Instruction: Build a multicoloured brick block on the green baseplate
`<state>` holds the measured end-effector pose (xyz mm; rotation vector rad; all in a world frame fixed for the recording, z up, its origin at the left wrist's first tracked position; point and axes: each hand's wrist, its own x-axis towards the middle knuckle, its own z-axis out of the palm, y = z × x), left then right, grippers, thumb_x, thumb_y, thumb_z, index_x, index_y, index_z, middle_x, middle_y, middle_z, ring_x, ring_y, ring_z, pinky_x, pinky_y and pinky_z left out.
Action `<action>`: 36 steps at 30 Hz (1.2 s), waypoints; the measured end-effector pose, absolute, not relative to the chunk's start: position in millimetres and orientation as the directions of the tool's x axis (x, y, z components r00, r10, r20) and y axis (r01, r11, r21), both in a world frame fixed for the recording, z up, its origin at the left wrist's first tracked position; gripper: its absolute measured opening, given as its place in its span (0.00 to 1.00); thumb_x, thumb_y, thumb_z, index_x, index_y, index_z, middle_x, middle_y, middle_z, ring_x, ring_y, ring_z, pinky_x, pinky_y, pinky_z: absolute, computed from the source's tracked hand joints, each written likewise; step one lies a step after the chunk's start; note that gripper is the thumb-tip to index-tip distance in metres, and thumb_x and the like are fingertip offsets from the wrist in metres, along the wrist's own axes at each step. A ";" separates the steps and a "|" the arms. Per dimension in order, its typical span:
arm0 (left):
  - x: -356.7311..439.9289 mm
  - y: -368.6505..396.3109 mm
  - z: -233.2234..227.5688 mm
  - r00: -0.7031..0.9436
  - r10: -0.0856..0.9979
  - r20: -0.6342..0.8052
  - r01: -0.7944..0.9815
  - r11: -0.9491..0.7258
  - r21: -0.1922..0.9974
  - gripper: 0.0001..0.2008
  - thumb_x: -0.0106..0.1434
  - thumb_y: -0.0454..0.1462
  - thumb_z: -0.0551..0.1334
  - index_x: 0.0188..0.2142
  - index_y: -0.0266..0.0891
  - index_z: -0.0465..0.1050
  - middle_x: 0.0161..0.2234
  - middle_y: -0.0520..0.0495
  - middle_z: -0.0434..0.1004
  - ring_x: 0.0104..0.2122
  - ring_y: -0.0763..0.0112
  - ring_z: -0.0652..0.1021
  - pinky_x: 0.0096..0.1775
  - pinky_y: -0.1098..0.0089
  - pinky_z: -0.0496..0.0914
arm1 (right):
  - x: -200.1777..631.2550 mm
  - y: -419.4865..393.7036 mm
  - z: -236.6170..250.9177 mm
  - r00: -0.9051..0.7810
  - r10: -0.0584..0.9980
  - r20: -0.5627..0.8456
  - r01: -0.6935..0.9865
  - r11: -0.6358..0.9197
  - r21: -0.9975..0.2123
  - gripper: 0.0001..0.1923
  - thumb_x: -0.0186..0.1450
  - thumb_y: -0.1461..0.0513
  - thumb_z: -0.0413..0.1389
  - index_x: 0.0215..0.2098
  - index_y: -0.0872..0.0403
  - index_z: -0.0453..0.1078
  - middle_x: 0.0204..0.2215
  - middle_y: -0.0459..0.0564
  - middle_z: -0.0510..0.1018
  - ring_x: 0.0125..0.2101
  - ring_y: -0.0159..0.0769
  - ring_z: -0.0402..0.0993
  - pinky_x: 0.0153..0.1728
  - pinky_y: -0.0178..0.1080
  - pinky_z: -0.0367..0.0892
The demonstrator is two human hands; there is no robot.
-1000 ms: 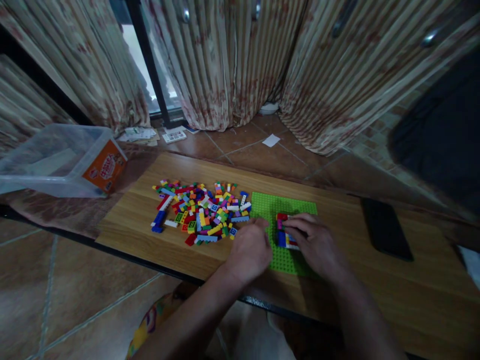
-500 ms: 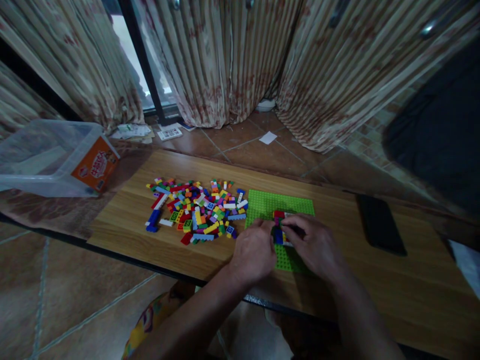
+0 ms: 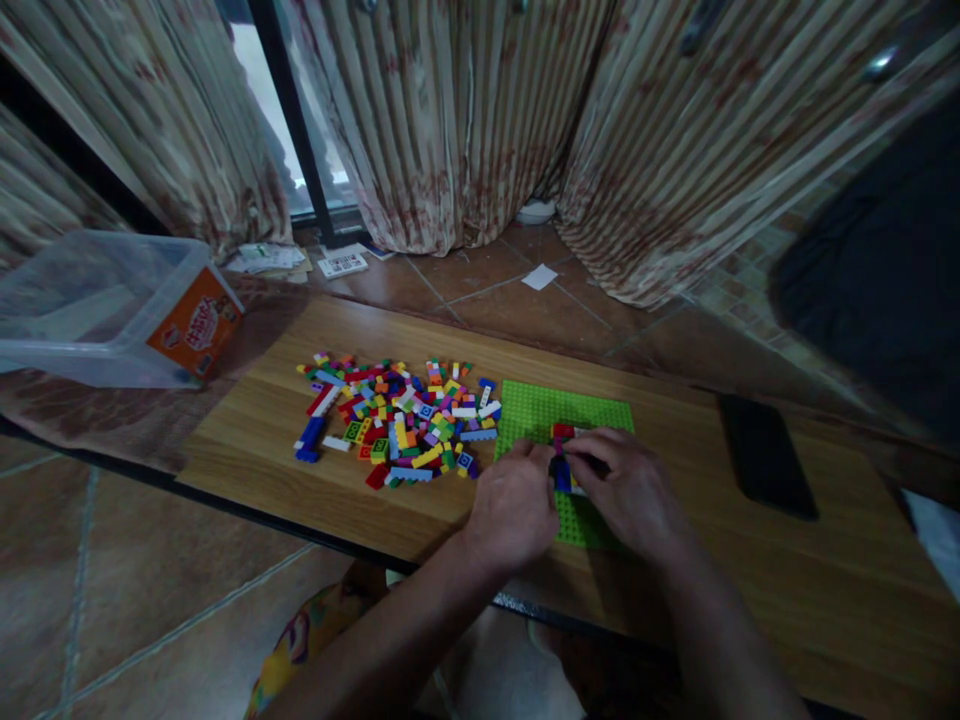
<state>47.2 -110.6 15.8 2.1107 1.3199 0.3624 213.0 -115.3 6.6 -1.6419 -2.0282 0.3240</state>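
A green studded baseplate (image 3: 570, 402) lies on the wooden table, with a small cluster of toy bricks on its middle. Red bricks (image 3: 562, 431) show at the cluster's far side and a blue brick (image 3: 562, 477) at its near side. My left hand (image 3: 517, 500) is closed at the left of the cluster, fingers curled; what they hold, if anything, is hidden. From the right, my right hand (image 3: 626, 485) pinches at a brick in the cluster with thumb and fingers. Its fingers cover part of the bricks. A heap of loose toy bricks (image 3: 420, 425) in many colours spreads left of the plate.
On the table's right lies a black phone-like slab (image 3: 765, 455). At the far left stands a clear plastic bin (image 3: 97, 350) with an orange label. Patterned curtains (image 3: 420, 130) hang beyond the table, and papers (image 3: 341, 262) lie on the tiled floor.
Both hands stay at the brick cluster with almost the same grip. The whole view has shifted slightly; the bricks and plate look unchanged.
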 end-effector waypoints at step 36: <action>47.4 -110.7 14.7 0.469 0.879 -0.087 0.714 -0.320 0.623 0.16 0.64 0.32 0.51 0.50 0.40 0.68 0.45 0.45 0.75 0.42 0.62 0.77 0.46 0.64 0.72 | 214.6 -114.6 3.6 0.090 0.978 0.187 0.748 0.058 -0.662 0.06 0.61 0.59 0.57 0.32 0.51 0.75 0.31 0.49 0.79 0.34 0.40 0.75 0.38 0.43 0.69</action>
